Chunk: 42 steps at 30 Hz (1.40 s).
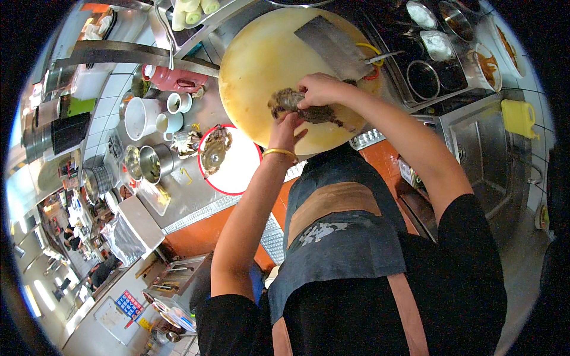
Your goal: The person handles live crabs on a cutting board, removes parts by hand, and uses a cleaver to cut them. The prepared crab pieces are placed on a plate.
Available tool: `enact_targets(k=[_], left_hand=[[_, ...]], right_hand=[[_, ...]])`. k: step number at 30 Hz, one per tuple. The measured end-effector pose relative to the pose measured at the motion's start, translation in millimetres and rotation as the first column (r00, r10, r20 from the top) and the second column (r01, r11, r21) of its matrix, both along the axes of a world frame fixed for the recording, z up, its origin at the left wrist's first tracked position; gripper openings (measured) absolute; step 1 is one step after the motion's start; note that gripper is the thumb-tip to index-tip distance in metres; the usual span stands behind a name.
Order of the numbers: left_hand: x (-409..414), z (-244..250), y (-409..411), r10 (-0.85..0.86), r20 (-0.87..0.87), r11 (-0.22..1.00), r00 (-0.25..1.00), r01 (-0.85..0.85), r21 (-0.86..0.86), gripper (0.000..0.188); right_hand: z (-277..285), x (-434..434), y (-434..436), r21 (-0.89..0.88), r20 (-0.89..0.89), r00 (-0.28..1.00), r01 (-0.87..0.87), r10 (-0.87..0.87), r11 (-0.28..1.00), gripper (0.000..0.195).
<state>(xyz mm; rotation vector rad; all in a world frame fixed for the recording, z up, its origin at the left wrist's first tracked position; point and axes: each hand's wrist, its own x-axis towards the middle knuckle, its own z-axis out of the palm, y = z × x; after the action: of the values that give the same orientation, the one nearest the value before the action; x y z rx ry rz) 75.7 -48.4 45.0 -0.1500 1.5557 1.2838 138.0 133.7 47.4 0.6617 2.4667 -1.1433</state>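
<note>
Both my hands are on a mottled brown piece of shellfish, apparently a crab [287,100], over the round yellow chopping board [254,58]. My right hand [321,91] pinches it from above. From the near side, my left hand [287,129] grips its lower edge, a yellow bangle on the wrist. The fingers hide part of the piece. A broad cleaver blade [331,44] lies flat on the board beyond my right hand. Left of the board, a red-rimmed white plate [236,171] carries a brown shell piece [216,151] with a shiny middle.
On the steel counter to the left are a pale clawed or legged piece [186,143], a steel pot [155,164], a white tub [140,118] and a red thermos jug [178,80]. To the right are a dark tray with containers [423,80] and a steel sink [481,151].
</note>
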Motion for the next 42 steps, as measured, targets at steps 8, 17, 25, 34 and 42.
enact_targets(k=[8, 17, 25, 34, 42], left_hand=[[-49, -5, 35, -0.590, -0.804, 0.652, 0.076, 0.633, -0.418, 0.057], [-26, 31, 47, -0.697, -0.558, 0.364, -0.450, 0.449, -0.816, 0.030], [-33, 33, 52, -0.699, -0.487, 0.304, -0.524, 0.399, -0.865, 0.041], [-36, 25, 65, -0.674, -0.328, 0.173, -0.662, 0.291, -0.941, 0.040], [-42, 18, 59, -0.695, -0.403, 0.263, -0.596, 0.312, -0.913, 0.045]], right_hand=[[-34, 33, -57, -0.770, 0.185, 0.519, 0.605, -0.834, 0.205, 0.040], [-37, 37, -63, -0.829, 0.390, 0.387, 0.543, -0.836, -0.136, 0.027], [-48, 15, -67, -0.821, 0.287, 0.441, 0.570, -0.850, 0.018, 0.018], [-70, 5, -82, -0.870, 0.202, 0.330, 0.493, -0.922, -0.014, 0.023], [-58, 10, -79, -0.870, 0.211, 0.348, 0.493, -0.913, -0.012, 0.018]])
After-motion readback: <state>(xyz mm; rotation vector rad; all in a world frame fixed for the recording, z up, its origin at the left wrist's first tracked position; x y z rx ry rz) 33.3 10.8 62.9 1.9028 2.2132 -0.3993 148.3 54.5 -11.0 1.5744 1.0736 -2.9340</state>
